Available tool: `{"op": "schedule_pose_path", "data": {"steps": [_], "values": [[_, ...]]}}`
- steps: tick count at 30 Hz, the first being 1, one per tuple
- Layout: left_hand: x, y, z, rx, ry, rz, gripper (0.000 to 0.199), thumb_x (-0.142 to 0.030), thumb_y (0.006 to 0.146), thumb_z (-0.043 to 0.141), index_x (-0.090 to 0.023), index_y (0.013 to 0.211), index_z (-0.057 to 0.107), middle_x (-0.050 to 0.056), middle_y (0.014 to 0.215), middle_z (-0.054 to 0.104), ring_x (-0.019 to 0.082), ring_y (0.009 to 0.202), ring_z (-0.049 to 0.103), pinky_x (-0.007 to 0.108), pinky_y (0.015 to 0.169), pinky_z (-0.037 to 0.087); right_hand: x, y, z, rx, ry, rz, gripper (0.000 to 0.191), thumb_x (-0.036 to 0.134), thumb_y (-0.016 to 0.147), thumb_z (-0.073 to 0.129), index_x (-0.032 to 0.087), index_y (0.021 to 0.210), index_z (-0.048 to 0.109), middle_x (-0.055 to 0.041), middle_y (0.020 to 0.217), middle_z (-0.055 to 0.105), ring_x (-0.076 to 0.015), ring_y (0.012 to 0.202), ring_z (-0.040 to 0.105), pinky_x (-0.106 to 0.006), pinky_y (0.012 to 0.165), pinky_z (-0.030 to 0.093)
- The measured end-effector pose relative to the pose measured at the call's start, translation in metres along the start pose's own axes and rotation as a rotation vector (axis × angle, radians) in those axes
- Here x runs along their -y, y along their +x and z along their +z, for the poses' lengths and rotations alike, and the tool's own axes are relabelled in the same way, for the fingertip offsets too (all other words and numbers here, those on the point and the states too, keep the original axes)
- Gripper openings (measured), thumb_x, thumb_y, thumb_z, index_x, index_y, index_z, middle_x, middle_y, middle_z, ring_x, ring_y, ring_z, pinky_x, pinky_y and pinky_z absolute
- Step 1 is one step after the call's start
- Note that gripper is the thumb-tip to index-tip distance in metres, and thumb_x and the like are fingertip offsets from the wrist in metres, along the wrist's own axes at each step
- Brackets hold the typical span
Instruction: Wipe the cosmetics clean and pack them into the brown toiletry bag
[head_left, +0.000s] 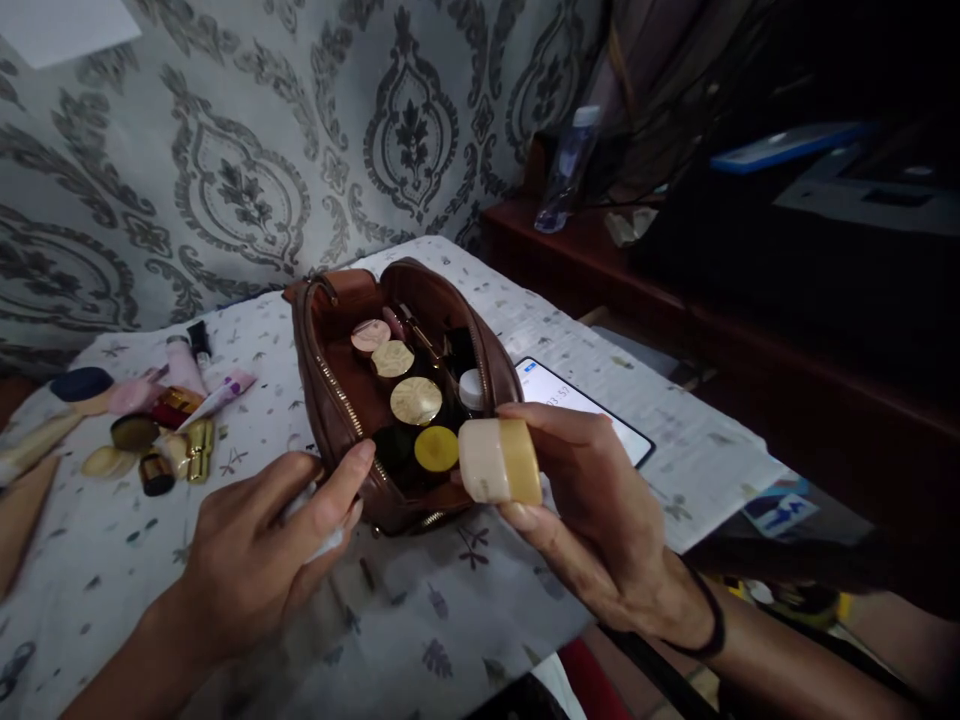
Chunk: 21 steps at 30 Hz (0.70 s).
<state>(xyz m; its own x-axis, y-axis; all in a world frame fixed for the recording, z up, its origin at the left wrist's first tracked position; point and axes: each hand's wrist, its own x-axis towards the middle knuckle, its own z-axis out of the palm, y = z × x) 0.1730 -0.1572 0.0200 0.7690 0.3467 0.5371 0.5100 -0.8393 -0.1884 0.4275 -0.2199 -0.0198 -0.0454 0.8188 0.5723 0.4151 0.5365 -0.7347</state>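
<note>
Between the thumb and fingers of my right hand is a small cosmetic cream jar with a pale body and a gold lid. It is tipped on its side over the front right edge of a brown makeup bag. The bag lies unzipped, with round gold-lidded jars, a yellow-topped jar, a white-capped bottle and a pink round compact inside. My left hand is closed around a white tissue, mostly hidden, with its index finger at the bag's front left edge.
Several cosmetic tubes and small bottles lie on the patterned tablecloth at left. A lit phone rests behind my right hand. On the dark red desk at right stands a clear plastic bottle. Patterned wallpaper rises behind.
</note>
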Motion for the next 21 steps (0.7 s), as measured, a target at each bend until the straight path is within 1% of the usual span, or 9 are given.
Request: {"op": "schedule_pose_path", "data": {"steps": [2, 5, 8, 11, 13, 15, 17, 19, 21], "values": [[-0.001, 0.0, 0.0, 0.001, -0.006, -0.003, 0.028, -0.015, 0.098, 0.048, -0.013, 0.125, 0.057, 0.0, 0.078, 0.057, 0.01, 0.06, 0.054, 0.022, 0.054, 0.041, 0.005, 0.007, -0.004, 0.027, -0.031, 0.017, 0.044, 0.035, 0.096, 0.058, 0.031, 0.137, 0.043, -0.0077, 0.116, 0.064, -0.0223, 0.094, 0.067, -0.035, 0.079, 0.061], [-0.001, -0.001, 0.0, 0.018, -0.009, -0.024, 0.03, -0.014, 0.098, 0.048, -0.014, 0.126, 0.056, 0.0, 0.077, 0.056, 0.01, 0.059, 0.053, 0.023, 0.054, 0.041, 0.018, 0.027, -0.008, 0.077, -0.131, 0.015, 0.039, 0.036, 0.095, 0.059, 0.029, 0.132, 0.05, -0.0096, 0.118, 0.064, -0.0262, 0.1, 0.066, -0.039, 0.081, 0.06], [0.0, -0.003, 0.001, 0.008, -0.02, -0.025, 0.032, -0.013, 0.096, 0.05, -0.014, 0.127, 0.056, 0.0, 0.076, 0.055, 0.01, 0.06, 0.053, 0.023, 0.054, 0.041, 0.031, 0.053, -0.01, 0.198, -0.226, -0.001, 0.027, 0.031, 0.095, 0.058, 0.026, 0.121, 0.059, -0.0089, 0.114, 0.065, -0.0247, 0.096, 0.066, -0.037, 0.076, 0.058], [0.003, -0.007, 0.003, -0.009, -0.038, -0.011, 0.034, -0.015, 0.096, 0.05, -0.013, 0.13, 0.055, 0.001, 0.079, 0.055, 0.01, 0.062, 0.053, 0.023, 0.055, 0.041, 0.037, 0.077, -0.008, 0.409, -0.269, -0.014, 0.015, 0.024, 0.093, 0.058, 0.022, 0.106, 0.065, -0.005, 0.099, 0.068, -0.0183, 0.083, 0.065, -0.03, 0.069, 0.053], [0.004, -0.008, 0.004, -0.013, -0.045, -0.002, 0.034, -0.015, 0.097, 0.049, -0.014, 0.131, 0.053, 0.0, 0.079, 0.055, 0.01, 0.062, 0.053, 0.022, 0.055, 0.041, 0.038, 0.092, -0.005, 0.595, -0.3, 0.012, 0.009, 0.019, 0.089, 0.061, 0.019, 0.096, 0.067, -0.0021, 0.086, 0.068, -0.0144, 0.075, 0.062, -0.025, 0.064, 0.048], [0.005, -0.008, 0.004, -0.017, -0.043, 0.004, 0.033, -0.015, 0.098, 0.048, -0.015, 0.131, 0.053, -0.001, 0.077, 0.054, 0.01, 0.061, 0.053, 0.022, 0.054, 0.04, 0.039, 0.106, -0.002, 0.79, -0.324, 0.052, 0.005, 0.015, 0.084, 0.064, 0.017, 0.087, 0.068, 0.0004, 0.074, 0.066, -0.0111, 0.065, 0.057, -0.023, 0.058, 0.041], [0.005, -0.006, 0.004, -0.019, -0.03, 0.006, 0.031, -0.016, 0.099, 0.046, -0.015, 0.128, 0.054, -0.001, 0.077, 0.053, 0.01, 0.06, 0.053, 0.022, 0.053, 0.04, 0.042, 0.117, 0.003, 0.945, -0.348, 0.083, 0.007, 0.012, 0.082, 0.063, 0.015, 0.081, 0.068, 0.0022, 0.065, 0.062, -0.0086, 0.056, 0.051, -0.022, 0.053, 0.035], [0.005, -0.004, 0.005, -0.024, -0.015, 0.012, 0.029, -0.018, 0.099, 0.044, -0.015, 0.127, 0.054, -0.001, 0.077, 0.054, 0.01, 0.06, 0.054, 0.022, 0.051, 0.04, 0.045, 0.125, 0.009, 1.039, -0.397, 0.093, 0.011, 0.01, 0.083, 0.06, 0.013, 0.078, 0.069, 0.0025, 0.061, 0.06, -0.0076, 0.052, 0.046, -0.023, 0.051, 0.031], [0.005, -0.004, 0.005, -0.031, -0.005, 0.017, 0.029, -0.019, 0.099, 0.044, -0.015, 0.126, 0.054, 0.0, 0.077, 0.055, 0.01, 0.06, 0.055, 0.022, 0.05, 0.04, 0.048, 0.129, 0.016, 1.098, -0.477, 0.08, 0.013, 0.008, 0.083, 0.059, 0.011, 0.077, 0.07, 0.0009, 0.061, 0.06, -0.0076, 0.051, 0.044, -0.023, 0.05, 0.03]]}}
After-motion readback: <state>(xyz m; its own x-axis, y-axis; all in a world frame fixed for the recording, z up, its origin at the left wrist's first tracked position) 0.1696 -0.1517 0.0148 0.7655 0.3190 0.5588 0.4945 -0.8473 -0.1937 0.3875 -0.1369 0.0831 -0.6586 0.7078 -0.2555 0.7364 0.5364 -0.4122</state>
